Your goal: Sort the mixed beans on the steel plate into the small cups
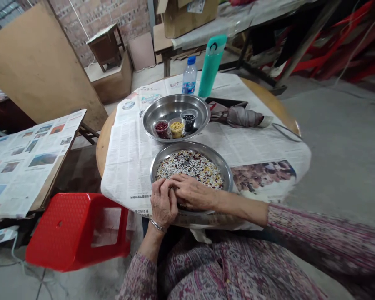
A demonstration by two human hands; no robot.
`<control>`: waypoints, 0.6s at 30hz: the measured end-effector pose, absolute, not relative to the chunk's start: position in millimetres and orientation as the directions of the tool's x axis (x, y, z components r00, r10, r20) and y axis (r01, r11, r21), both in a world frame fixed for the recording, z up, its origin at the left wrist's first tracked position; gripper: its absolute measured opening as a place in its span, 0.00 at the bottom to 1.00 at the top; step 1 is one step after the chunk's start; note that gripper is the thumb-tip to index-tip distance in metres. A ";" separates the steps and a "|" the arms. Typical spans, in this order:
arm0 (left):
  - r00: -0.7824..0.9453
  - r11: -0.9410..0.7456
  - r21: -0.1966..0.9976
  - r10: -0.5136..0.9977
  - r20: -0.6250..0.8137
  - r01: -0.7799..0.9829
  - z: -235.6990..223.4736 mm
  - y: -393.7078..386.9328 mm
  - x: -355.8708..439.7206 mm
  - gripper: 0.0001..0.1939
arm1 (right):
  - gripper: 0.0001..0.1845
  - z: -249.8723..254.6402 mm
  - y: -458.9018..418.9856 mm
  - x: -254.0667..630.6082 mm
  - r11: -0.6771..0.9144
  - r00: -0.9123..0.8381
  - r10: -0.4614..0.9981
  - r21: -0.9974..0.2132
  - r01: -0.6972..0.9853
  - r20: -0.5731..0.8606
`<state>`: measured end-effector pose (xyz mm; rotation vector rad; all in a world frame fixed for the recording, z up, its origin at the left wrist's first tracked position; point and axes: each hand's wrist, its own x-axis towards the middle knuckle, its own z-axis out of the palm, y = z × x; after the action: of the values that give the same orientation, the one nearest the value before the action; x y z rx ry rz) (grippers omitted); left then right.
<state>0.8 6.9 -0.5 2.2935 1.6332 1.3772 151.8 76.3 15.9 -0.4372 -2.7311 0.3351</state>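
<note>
My left hand [163, 205], with a silver bangle at the wrist, is closed at the near left rim of a round steel tray [227, 177]. My right hand [192, 192] reaches across from the right, its curled fingers meeting the left ones. Whatever they pinch is hidden between them. White grains mixed with red, yellow and black beans [190, 162] are spread over the tray's bottom. Just beyond, a steel basin [153, 118] contains three clear cups: red beans [161, 129], yellow beans or split grains [176, 128] and black beans [189, 119].
Newspaper [121, 160] covers the round table. At its back stand a water bottle [190, 77] and a teal bottle [212, 66]; a folded grey umbrella [240, 116] lies to the right. A red stool [62, 229] and another newspaper-covered table [28, 158] are on the left.
</note>
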 end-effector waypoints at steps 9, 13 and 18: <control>0.082 -0.457 0.461 0.772 0.631 0.761 2.3 7.4 1.2 0.14 | 0.13 36.2 127.3 166.4 0.734 -0.713 0.676 -0.095 0.672 0.186; 0.087 -0.463 0.452 0.765 0.638 0.762 2.0 7.6 1.1 0.14 | 0.17 52.6 128.1 185.2 0.547 -0.547 0.837 0.002 0.837 0.003; 0.089 -0.456 0.457 0.775 0.625 0.764 0.8 7.6 1.6 0.14 | 0.16 41.9 107.1 206.4 0.524 -0.528 0.842 -0.066 0.849 -0.110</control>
<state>1.6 7.6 0.8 2.3079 1.6311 1.3404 206.4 107.1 41.9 -1.5544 -2.7976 0.1787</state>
